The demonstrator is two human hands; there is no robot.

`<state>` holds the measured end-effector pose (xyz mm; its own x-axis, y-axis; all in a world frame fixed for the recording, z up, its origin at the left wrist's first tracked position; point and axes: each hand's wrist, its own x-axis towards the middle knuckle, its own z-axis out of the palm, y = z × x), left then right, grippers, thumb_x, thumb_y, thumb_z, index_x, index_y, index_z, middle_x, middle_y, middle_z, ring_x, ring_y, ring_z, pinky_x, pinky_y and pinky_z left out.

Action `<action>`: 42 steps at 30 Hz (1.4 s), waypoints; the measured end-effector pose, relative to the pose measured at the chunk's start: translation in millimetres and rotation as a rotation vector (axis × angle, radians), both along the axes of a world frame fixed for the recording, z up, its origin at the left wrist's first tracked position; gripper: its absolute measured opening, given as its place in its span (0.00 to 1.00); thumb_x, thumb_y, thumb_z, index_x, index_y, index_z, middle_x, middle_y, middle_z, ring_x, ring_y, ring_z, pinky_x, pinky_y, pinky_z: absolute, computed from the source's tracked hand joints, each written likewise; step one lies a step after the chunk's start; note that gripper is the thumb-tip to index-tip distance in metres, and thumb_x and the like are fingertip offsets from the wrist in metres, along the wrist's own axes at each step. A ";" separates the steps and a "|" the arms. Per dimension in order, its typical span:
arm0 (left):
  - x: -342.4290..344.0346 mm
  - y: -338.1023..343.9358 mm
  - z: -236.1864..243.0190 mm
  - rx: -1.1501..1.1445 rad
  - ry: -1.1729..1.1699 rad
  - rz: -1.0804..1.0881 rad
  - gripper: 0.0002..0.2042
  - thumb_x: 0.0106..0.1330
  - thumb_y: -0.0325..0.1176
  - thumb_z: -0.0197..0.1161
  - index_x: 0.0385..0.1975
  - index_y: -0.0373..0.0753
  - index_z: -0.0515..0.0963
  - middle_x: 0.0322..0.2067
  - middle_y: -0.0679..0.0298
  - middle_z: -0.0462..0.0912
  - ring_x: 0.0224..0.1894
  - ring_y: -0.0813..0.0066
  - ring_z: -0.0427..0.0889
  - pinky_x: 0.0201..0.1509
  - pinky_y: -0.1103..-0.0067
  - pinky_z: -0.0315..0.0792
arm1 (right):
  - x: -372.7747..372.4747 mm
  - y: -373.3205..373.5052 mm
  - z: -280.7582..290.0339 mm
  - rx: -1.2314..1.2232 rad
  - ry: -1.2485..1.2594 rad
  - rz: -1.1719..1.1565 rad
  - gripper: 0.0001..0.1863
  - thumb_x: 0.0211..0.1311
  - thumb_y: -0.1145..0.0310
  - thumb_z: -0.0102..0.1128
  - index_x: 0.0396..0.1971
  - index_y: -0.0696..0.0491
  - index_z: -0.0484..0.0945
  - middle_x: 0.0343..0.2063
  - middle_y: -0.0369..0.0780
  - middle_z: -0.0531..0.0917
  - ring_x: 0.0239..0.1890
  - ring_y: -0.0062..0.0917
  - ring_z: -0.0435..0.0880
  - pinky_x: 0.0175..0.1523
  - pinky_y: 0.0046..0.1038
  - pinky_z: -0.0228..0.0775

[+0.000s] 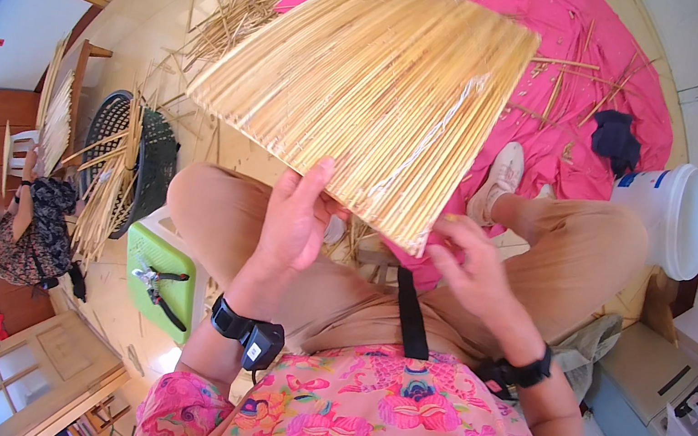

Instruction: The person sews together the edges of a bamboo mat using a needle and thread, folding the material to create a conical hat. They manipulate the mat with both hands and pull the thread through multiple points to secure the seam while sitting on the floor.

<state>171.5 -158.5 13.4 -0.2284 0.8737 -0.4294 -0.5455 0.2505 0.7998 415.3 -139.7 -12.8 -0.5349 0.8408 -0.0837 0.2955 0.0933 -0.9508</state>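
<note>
A broad flat panel of straw-coloured stalks (362,82), laid side by side, is tilted up in front of me. Its surface is shiny, with pale glints near the right side. My left hand (298,219) is closed on its near edge, thumb on top and the other fingers mostly hidden underneath. At the panel's near right corner is my right hand (478,272), its fingers loosely bent and apart. Those fingertips are at the edge, and the hand does not appear to grip it.
Loose stalks (240,10) litter the floor and a pink cloth (605,67). A white bucket (685,223) stands at right. On the left are a green stool (165,270) with pliers (159,279), a dark basket (155,172) of stalks, and a seated person (22,242).
</note>
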 end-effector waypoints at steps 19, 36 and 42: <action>41.0 24.0 -76.1 -0.123 -0.416 0.192 0.09 0.69 0.37 0.58 0.40 0.39 0.75 0.32 0.67 0.80 0.32 0.79 0.80 0.38 0.83 0.79 | -60.4 34.0 -44.3 0.125 -0.041 -0.248 0.10 0.59 0.74 0.60 0.40 0.60 0.80 0.35 0.43 0.84 0.38 0.25 0.82 0.46 0.25 0.71; 25.2 38.0 -85.6 -0.264 -0.558 -0.150 0.18 0.68 0.48 0.52 0.23 0.40 0.71 0.15 0.65 0.71 0.12 0.83 0.60 0.15 0.86 0.53 | -75.7 37.4 -70.1 0.295 -0.063 -0.296 0.10 0.59 0.77 0.56 0.40 0.59 0.78 0.39 0.48 0.79 0.43 0.41 0.77 0.50 0.35 0.67; 25.6 41.7 -88.4 -0.266 -0.561 -0.138 0.19 0.68 0.48 0.52 0.23 0.39 0.71 0.16 0.65 0.71 0.12 0.83 0.60 0.15 0.87 0.52 | -69.2 43.6 -72.7 0.669 -0.208 -0.217 0.10 0.49 0.82 0.58 0.35 0.58 0.77 0.39 0.47 0.78 0.44 0.46 0.74 0.49 0.39 0.66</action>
